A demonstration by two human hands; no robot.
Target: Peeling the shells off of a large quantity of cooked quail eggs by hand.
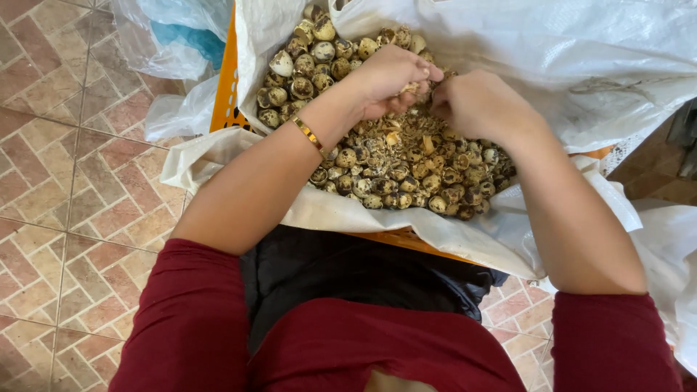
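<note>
Reddish-brown tiled flooring [65, 181] in a zigzag pattern fills the left side of the frame and shows again at the lower right. Across the upper middle sits an orange crate [226, 87], lined with a white woven sack [581, 51] whose edges fold out over the sides. Inside the sack lies a heap of small speckled eggs [406, 178], whole ones toward the upper left and along the near edge, with a patch of broken shell bits [396, 138] in the centre.

Both hands meet over the heap, just above the shell bits, near the top centre of the frame. The left hand [388, 76] has its fingers curled in, the thumb and fingertips pinched on a small egg [411, 88] that is mostly hidden, so little of it can be made out. A thin gold bracelet [309, 135] circles that wrist. The right hand [483, 105] is loosely fisted, its fingertips touching the same spot beside the left thumb; whether it grips the egg or only a piece of shell cannot be told.

Dark red sleeves [192, 312] are pushed up to the elbows, and a dark cloth [348, 272] lies across the lap at the lower centre. In the upper left corner, clear and blue plastic bags [178, 40] rest on the floor beside the crate.
</note>
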